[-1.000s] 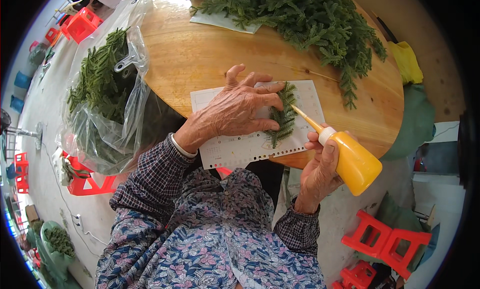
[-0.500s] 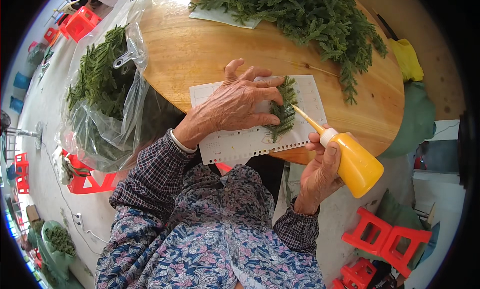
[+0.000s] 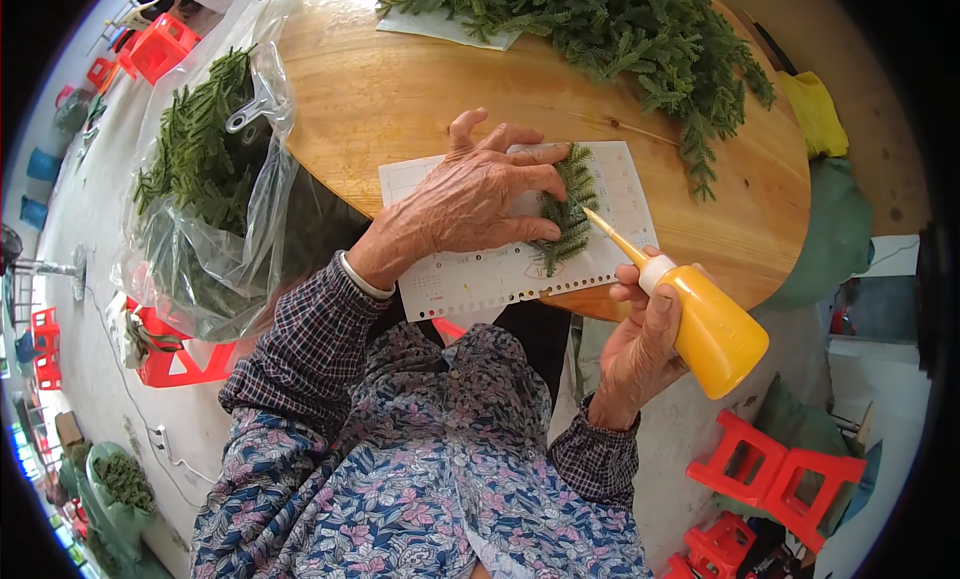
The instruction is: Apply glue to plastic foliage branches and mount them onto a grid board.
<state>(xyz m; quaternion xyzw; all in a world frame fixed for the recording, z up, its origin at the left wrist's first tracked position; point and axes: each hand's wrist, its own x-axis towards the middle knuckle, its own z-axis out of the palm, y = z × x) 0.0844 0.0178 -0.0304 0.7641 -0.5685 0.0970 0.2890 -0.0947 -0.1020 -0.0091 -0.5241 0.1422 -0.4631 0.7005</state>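
A small green needle-leaved sprig [image 3: 570,219] lies upright across a printed white sheet [image 3: 622,194] with punched holes along its near edge. My left hand [image 3: 480,194] rests over the sheet, thumb and fingertips holding down the sprig's left side, the other fingers spread. What the fingertips cover is hidden. My right hand [image 3: 640,344] is wrapped round a yellow squeeze bottle [image 3: 715,329] with a long tapered nozzle. The bottle tilts to the upper left, its tip at the sprig's right edge. Whether tip and needles touch, I cannot tell.
Green branches [image 3: 640,54] are heaped at the far side of the round wooden table [image 3: 380,99]. To the left hangs a clear plastic bag [image 3: 235,269] with more branches [image 3: 200,149]. Red stools [image 3: 780,469] stand at lower right, and a yellow cloth [image 3: 812,114] lies beyond the table's right edge.
The sheet and the sprig have shifted slightly toward the far side and turned a little. Both hands keep nearly the same place, the bottle's nozzle still beside the sprig.
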